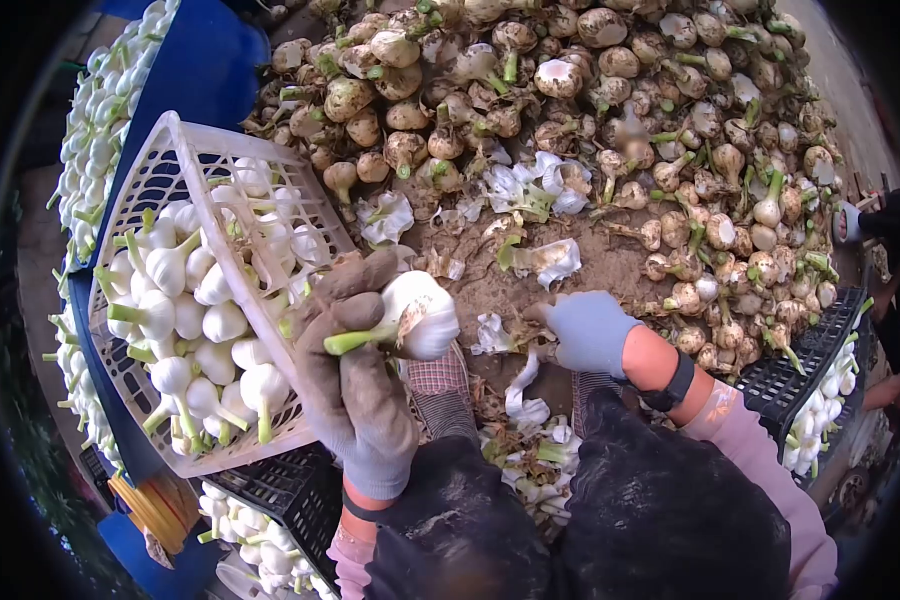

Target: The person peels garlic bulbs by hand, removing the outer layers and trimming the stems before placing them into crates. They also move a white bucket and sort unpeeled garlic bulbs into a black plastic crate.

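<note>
In a dirty grey work glove, my left hand (355,365) is closed around a garlic bulb (425,318). The bulb is white with a brown patch, and its cut green stem lies against my fingers. My right hand (588,332), gloved in light grey, is low over the ground with its fingers curled together; whatever they hold cannot be made out. Strips of peeled garlic skin (525,395) hang or lie just beneath it. Left of my left hand, a white plastic basket (232,262) is tilted and holds many clean garlic bulbs (185,320).
Ahead is a large heap of dirty, unpeeled garlic (610,80). Loose skins (540,185) litter the soil. Black crates of white garlic stand at right (790,385) and lower left (295,500). A blue container (205,75) stands behind the basket. Another person's foot (850,222) shows far right.
</note>
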`<action>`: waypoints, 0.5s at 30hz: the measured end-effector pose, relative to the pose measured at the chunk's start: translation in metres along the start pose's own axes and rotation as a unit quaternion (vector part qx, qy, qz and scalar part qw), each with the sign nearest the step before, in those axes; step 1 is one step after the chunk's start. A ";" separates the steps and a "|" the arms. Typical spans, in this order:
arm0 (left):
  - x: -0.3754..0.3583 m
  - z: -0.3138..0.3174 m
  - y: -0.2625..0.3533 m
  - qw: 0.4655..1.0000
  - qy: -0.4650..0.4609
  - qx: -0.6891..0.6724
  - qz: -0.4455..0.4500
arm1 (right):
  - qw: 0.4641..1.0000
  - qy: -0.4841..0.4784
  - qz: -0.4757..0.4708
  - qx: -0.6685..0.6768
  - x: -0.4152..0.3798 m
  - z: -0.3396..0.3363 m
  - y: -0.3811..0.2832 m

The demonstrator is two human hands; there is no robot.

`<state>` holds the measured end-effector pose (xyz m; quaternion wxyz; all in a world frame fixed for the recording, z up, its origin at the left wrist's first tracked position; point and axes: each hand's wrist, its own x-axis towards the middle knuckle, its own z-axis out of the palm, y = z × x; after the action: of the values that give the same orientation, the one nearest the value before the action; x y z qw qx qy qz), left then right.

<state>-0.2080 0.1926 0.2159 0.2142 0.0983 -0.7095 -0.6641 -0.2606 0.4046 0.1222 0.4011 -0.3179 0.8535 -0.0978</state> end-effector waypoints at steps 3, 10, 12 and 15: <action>0.017 -0.023 0.042 0.952 0.148 0.144 0.228 | 0.978 0.202 -0.033 0.033 0.039 -0.021 0.001; 0.014 -0.049 0.065 0.970 -0.009 0.137 0.199 | 0.943 0.322 -0.081 -0.016 0.164 -0.049 -0.008; 0.013 -0.035 0.050 0.972 -0.104 -0.084 -0.195 | 0.920 0.363 -0.132 0.068 0.145 -0.047 -0.009; 0.006 -0.017 -0.035 0.983 -0.117 0.042 -0.135 | 0.894 0.325 -0.122 0.282 0.088 -0.055 -0.037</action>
<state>-0.2111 0.1710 0.1827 0.0331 0.1237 -0.7373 -0.6633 -0.3266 0.3167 0.1190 0.1595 -0.2434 0.8271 -0.4808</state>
